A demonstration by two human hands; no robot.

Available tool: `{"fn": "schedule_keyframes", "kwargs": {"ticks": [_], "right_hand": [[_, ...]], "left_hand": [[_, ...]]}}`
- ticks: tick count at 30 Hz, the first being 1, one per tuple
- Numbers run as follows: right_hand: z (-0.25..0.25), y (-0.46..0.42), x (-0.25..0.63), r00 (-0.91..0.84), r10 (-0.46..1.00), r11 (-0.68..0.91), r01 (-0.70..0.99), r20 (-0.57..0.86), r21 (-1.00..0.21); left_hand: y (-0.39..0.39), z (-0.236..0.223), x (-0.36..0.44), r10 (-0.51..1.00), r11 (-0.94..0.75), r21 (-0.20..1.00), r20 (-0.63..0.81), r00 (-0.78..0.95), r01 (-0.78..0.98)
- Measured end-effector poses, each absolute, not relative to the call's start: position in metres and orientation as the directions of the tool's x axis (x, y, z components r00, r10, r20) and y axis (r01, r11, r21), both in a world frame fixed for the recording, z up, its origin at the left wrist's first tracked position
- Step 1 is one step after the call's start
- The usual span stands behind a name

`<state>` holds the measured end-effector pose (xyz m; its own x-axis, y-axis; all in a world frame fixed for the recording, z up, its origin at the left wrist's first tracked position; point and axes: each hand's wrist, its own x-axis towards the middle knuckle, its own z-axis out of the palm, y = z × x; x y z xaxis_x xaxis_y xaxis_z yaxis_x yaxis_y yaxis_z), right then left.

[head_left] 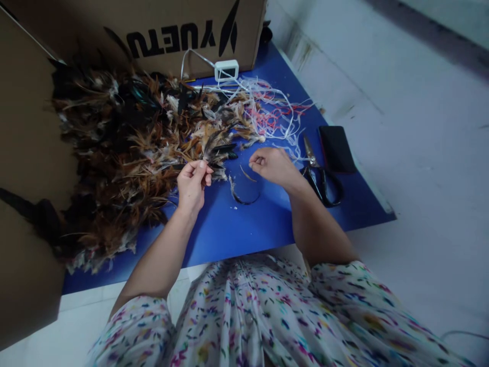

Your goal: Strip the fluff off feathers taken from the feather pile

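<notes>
My left hand (192, 184) is closed in a pinch at the right edge of the feather pile (153, 148). A greyish dark feather (208, 146) rises from between its thumb and forefinger. To the right, my right hand (275, 165) hovers over the blue table, its thumb and fingers pressed together; whatever they hold is too small or hidden to make out. Between and below the hands lie a thin curved dark feather (244, 202) and a small brown feather strand (248, 174). Dark feathers with a green sheen (225, 149) lie just beyond the left fingertips.
Black-handled scissors (323, 184) and a dark phone-like slab (336, 149) lie right of my right hand. White and pink plastic strings (273, 112) spread behind it. A small white device (226, 70) stands before a cardboard box (164, 30). A wall (412, 117) borders the blue table (244, 234).
</notes>
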<state>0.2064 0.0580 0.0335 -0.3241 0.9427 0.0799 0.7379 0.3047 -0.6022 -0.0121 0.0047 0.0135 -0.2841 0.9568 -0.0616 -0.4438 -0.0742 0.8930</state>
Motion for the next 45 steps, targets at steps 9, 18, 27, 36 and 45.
{"fn": "schedule_keyframes", "kwargs": {"ticks": [9,18,27,36,45], "right_hand": [[0.03,0.052,0.199,-0.449,0.894,0.386,0.78,-0.01,-0.493],[0.017,0.043,0.179,-0.755,0.651,0.707,0.563,0.083,-0.427],[0.031,0.039,0.178,-0.725,0.682,0.667,0.672,-0.101,-0.32],[0.038,0.027,0.167,-0.7,0.703,0.68,0.713,-0.121,-0.171],[0.042,0.029,0.17,-0.684,0.72,0.656,0.726,-0.118,-0.208]], "left_hand": [[0.005,0.013,-0.015,0.953,-0.111,0.888,-0.032,-0.301,-0.447],[0.005,0.012,-0.014,0.953,-0.074,0.905,-0.06,-0.298,-0.419],[0.006,0.01,-0.012,0.956,-0.065,0.903,-0.066,-0.286,-0.424],[0.007,0.012,-0.014,0.949,-0.029,0.899,-0.113,-0.295,-0.437],[0.011,0.013,-0.017,0.928,0.005,0.85,-0.2,-0.315,-0.527]]}}
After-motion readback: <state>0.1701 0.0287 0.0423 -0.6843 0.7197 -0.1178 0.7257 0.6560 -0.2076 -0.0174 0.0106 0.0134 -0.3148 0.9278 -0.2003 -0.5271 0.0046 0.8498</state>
